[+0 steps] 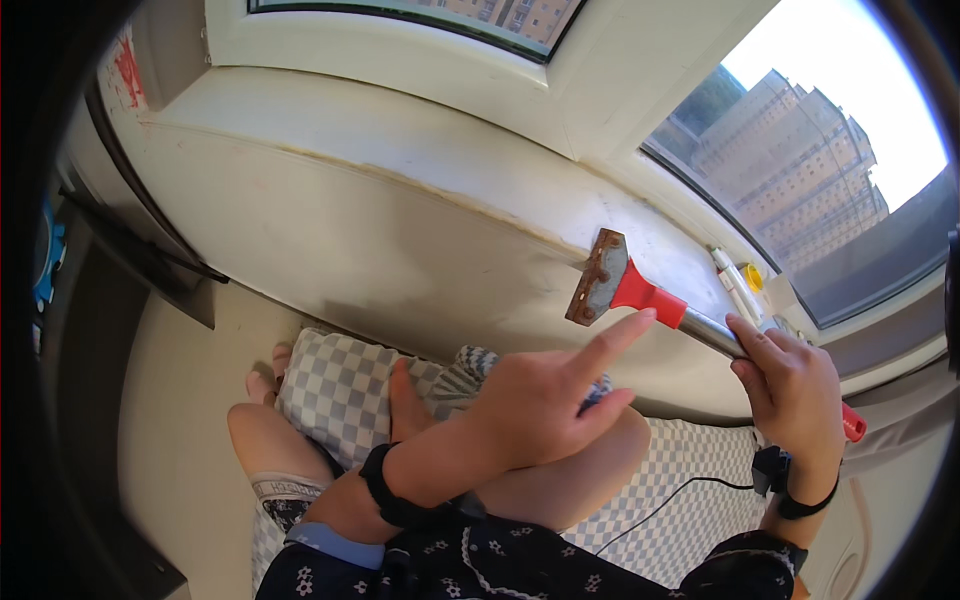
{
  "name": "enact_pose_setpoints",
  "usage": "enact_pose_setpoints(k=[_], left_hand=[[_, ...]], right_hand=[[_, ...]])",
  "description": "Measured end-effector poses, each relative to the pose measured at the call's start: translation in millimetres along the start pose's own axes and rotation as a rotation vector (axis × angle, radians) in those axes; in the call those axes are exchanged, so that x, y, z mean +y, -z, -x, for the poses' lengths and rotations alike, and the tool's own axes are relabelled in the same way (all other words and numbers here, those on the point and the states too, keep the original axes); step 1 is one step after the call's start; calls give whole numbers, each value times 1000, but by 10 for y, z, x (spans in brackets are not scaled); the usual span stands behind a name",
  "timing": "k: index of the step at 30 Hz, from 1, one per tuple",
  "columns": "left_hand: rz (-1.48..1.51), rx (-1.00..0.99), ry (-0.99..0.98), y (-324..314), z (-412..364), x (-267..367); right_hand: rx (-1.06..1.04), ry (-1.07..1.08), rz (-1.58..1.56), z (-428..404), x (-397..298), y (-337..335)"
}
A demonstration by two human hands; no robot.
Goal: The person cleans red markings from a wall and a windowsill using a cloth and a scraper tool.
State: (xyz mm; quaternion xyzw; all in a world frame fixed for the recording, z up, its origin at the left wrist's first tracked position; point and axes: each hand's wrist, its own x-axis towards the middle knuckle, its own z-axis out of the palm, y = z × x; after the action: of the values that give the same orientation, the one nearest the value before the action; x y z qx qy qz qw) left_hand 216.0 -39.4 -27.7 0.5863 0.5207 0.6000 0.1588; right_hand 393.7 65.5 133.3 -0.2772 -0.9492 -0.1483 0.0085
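Observation:
My right hand [795, 375] grips the metal shaft of a long-handled scraper [709, 332] with a red collar, a rusty blade head and a red handle end. The scraper is raised in front of the white windowsill edge, its head up and to the left. My left hand [544, 405] holds nothing; its index finger points at the red collar, and whether it touches cannot be told. Both wrists wear black bands. Beneath the left hand, a patterned cloth [465, 375] lies partly hidden.
A windowsill [450, 157] with a worn, yellowed edge runs below the window frames. White tubes [739, 289] and a yellow round item [751, 277] stand at its right. A checkered cushion [345, 382] lies below, a black cable [675, 487] crosses checkered fabric, and dark furniture [82, 420] stands left.

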Motion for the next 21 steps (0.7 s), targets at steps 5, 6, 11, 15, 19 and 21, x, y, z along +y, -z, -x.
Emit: enact_pose_setpoints(k=[5, 6, 11, 15, 19, 21], left_hand=[[-58, -63, 27, -204, -244, 107], [-59, -69, 59, -265, -274, 106], [-87, -9, 85, -486, -392, 13], [-6, 70, 192, -481, -496, -38], [28, 167, 109, -560, -565, -200], [-37, 208, 94, -541, -592, -252]], right_hand=[[-3, 76, 90, -127, 70, 49], [-12, 100, 72, -149, 110, 37], [-50, 154, 75, -245, 180, 53], [-81, 177, 103, -357, 179, 83], [-111, 227, 134, -444, 179, 96], [-119, 243, 108, -477, 157, 33]])
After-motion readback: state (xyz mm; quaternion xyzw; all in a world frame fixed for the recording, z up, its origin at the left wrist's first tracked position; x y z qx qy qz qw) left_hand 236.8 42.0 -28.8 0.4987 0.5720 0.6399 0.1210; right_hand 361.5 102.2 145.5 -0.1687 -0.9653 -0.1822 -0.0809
